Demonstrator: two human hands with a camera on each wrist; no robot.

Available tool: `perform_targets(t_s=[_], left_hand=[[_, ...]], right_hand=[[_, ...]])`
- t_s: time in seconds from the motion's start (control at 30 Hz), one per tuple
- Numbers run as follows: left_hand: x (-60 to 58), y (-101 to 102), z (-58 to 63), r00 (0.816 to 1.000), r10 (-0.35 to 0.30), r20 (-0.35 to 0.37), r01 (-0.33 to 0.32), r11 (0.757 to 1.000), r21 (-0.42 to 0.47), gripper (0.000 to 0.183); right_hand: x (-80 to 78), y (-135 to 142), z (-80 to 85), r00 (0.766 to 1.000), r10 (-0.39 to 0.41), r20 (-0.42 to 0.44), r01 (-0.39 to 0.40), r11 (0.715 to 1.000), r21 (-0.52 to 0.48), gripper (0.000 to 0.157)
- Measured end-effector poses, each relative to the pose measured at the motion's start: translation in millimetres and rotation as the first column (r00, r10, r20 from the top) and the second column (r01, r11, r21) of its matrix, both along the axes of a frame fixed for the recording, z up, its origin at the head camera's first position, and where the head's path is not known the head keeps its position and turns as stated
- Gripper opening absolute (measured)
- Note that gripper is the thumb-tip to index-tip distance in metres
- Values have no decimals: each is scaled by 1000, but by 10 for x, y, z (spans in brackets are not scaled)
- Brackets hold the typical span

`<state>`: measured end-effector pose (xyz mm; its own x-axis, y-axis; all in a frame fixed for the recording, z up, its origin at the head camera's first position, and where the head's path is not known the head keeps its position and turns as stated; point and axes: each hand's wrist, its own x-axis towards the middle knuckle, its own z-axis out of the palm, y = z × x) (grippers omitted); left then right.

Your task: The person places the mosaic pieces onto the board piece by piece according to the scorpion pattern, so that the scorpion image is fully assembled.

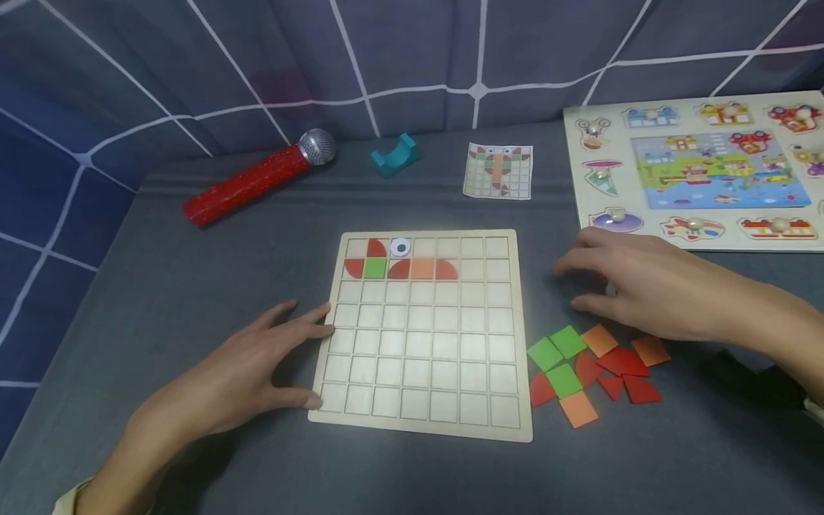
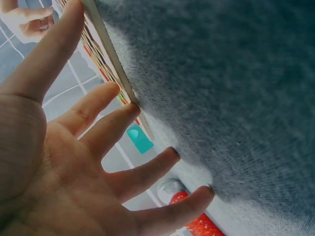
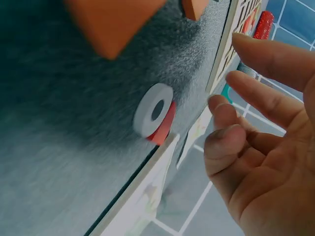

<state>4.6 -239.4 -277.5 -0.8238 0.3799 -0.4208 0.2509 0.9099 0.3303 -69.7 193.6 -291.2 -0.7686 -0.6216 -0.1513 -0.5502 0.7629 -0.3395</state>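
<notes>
A wooden grid board (image 1: pixel 421 343) lies on the grey table, with red curved pieces, a green square (image 1: pixel 375 268), an orange square (image 1: pixel 422 268) and a round eye piece (image 1: pixel 400 247) in its top two rows. My left hand (image 1: pixel 225 379) spreads its fingers along the board's left edge, fingertips and thumb touching it. To the right of the board, my right hand (image 1: pixel 663 286) hovers with thumb and forefinger apart, holding nothing. Below that hand are loose tiles (image 1: pixel 563 380). In the right wrist view, another eye piece (image 3: pixel 142 109) leans over a red piece (image 3: pixel 166 129), near that hand's fingers.
A small pattern card (image 1: pixel 498 172) lies behind the board. A red microphone (image 1: pixel 247 184) and a teal curved block (image 1: pixel 395 155) are at the back left. A wooden knob puzzle (image 1: pixel 618 200) takes up the back right. A dark checked cloth (image 1: pixel 412 64) hangs behind.
</notes>
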Motion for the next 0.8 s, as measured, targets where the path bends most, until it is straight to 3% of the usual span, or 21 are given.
perform_targets(t_s=[0.3, 0.8], left_hand=[[-8, 4, 11, 1000, -10, -13, 9, 1000, -17, 87], [0, -1, 8, 1000, 7, 9, -7, 1000, -1, 87]], right_hand=[[91, 265, -87, 998, -66, -1, 66, 994, 88, 40], [58, 402, -192, 998, -69, 7, 68, 987, 144, 39]])
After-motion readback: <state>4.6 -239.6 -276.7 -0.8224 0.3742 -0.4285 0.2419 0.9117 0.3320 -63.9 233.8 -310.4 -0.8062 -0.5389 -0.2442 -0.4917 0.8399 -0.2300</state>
